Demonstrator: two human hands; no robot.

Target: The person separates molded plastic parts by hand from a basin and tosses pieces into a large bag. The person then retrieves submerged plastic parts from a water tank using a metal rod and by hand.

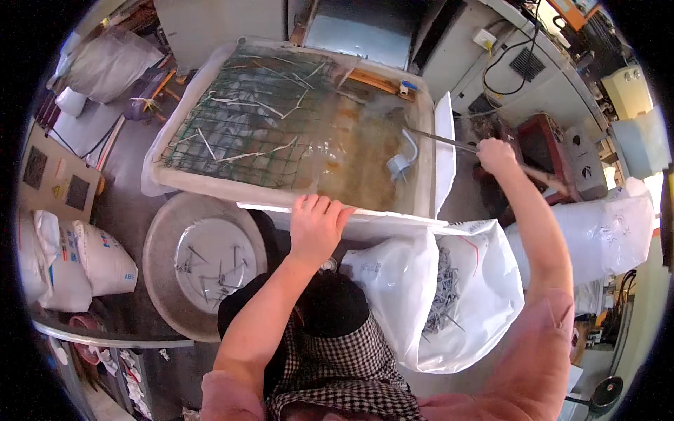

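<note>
A large water-filled tub (175, 179) stands before me, with a green mesh (235, 126) and pale strips over its left part. My left hand (319, 228) has its fingers curled over the near rim, where a white board edge (393, 223) runs. At the right side, my right hand (497, 156) is wrapped round a long thin rod (449, 142). Its far end reaches over the tub's right side to the water, where the tip is hard to make out. Near that end, a pale blue plastic piece with a curved stem (398, 167) sits in the cloudy water.
A white bag (491, 281) with grey plastic pieces hangs open below the tub at right. A round basin (158, 266) with several grey pieces stands at left. Filled sacks (105, 259) lie far left; a machine cabinet (519, 70) and cables stand back right.
</note>
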